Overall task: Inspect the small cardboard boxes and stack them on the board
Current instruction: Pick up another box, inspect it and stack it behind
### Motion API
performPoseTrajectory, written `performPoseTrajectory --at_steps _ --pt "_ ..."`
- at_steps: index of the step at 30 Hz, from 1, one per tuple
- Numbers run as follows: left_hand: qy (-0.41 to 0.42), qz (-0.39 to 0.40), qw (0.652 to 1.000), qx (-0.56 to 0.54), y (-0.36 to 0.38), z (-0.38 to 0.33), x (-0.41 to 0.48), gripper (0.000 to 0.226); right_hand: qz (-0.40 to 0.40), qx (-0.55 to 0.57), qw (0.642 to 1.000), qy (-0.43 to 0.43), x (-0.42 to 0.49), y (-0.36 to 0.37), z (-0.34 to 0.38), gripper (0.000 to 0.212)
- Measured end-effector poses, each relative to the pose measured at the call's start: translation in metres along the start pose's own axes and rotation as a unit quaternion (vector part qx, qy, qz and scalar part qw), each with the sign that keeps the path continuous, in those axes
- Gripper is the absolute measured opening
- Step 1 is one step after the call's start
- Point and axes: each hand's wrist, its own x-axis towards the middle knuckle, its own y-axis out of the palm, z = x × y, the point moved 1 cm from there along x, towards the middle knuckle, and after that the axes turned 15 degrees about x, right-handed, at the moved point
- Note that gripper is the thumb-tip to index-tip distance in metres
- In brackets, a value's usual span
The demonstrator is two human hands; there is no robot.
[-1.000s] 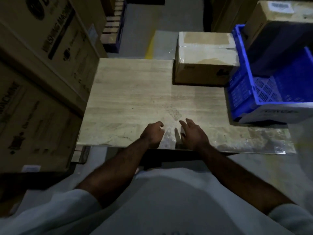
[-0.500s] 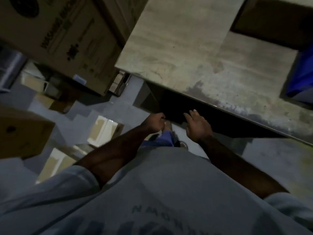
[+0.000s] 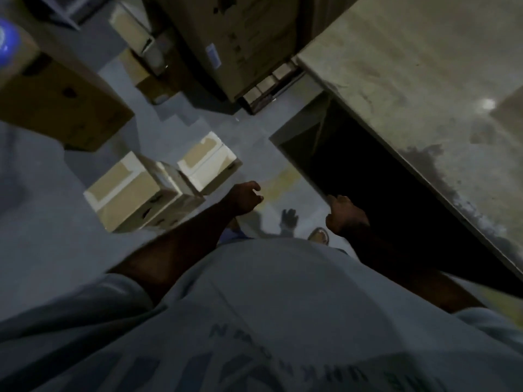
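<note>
Head view: left hand (image 3: 245,198) and right hand (image 3: 344,215) both empty.
I see both loosely curled, gripping nothing; small boxes (image 3: 127,188) sit centre-left on the floor (image 3: 42,222), board (image 3: 410,66) upper right.

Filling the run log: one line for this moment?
left hand empty | right hand empty | small boxes on floor | board at right

warehouse: large cartons (image 3: 243,38), taped boxes (image 3: 135,190) on concrete floor (image 3: 42,222).
</note>
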Motion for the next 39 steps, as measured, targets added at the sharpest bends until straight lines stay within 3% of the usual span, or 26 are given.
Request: performPoseTrajectory --at_steps 9,11,19,24,28,34,39 --pt "-0.141 0.04 0.979 -0.142 -0.027 0.204 0.02 0.045 0.013 0.013 1.0 -0.012 0.072 0.051 0.172 0.066" --pt "-0.141 0.035 0.975 -0.166 -0.037 0.243 0.031 0.044 0.031 0.001 0.999 -0.033 0.086 0.058 0.211 0.066" --pt "-0.214 0.015 0.942 -0.259 -0.036 0.331 0.114 0.034 0.106 -0.016 0.991 -0.082 0.189 0.075 0.316 0.066" --pt "-0.298 0.0 0.9 -0.318 0.035 0.394 0.21 0.041 0.173 0.011 0.979 -0.107 0.33 0.142 0.334 0.059" --pt "-0.319 0.017 0.897 -0.306 0.105 0.437 0.302 0.053 0.17 0.052 0.977 -0.119 0.459 0.21 0.32 0.051" --pt "-0.365 -0.023 0.887 -0.282 0.182 0.487 0.416 0.069 0.104 0.077 0.986 -0.102 0.612 0.278 0.286 0.047" --pt "-0.432 -0.072 0.822 -0.365 0.222 0.509 0.471 0.103 0.028 0.098 0.991 -0.086 0.683 0.297 0.289 0.063"
